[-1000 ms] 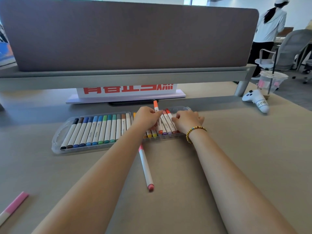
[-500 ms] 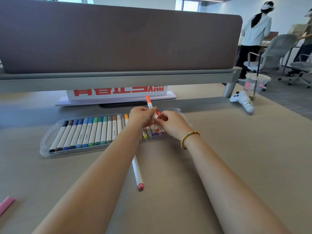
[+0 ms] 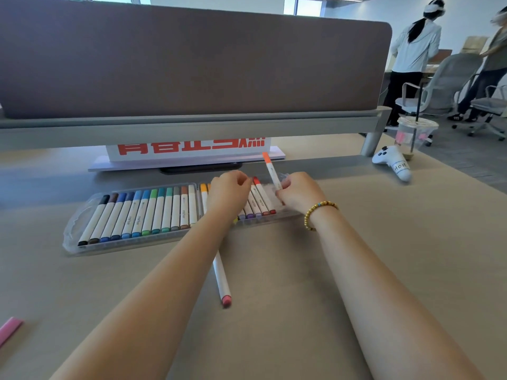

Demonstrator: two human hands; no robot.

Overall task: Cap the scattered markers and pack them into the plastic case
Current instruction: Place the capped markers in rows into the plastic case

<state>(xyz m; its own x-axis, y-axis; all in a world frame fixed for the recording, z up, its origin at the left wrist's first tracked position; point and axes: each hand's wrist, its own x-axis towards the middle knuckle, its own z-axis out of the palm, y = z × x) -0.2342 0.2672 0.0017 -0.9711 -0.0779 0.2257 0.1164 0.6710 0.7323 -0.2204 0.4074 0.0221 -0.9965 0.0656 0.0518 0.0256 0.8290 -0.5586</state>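
Note:
A clear plastic case (image 3: 79, 223) lies across the desk, filled with a row of capped markers from black through blues and greens to reds. My right hand (image 3: 300, 192) pinches an orange-capped marker (image 3: 270, 168) and holds it tilted upright above the case's right end. My left hand (image 3: 230, 192) rests with curled fingers on the markers in the middle of the case; what it grips is hidden. A pink-capped marker (image 3: 221, 281) lies loose on the desk under my left forearm. Another pink marker (image 3: 9, 329) pokes in at the left edge.
A grey partition (image 3: 192, 64) on a raised shelf runs along the back, with a red-lettered sign (image 3: 189, 149) below it. A white game controller (image 3: 393, 163) and a lidded drink cup (image 3: 414, 135) stand at the right rear. People and office chairs are beyond.
The orange-capped marker has passed from my left hand to my right and moved right, over the case's right end. My left hand has settled onto the markers in the case.

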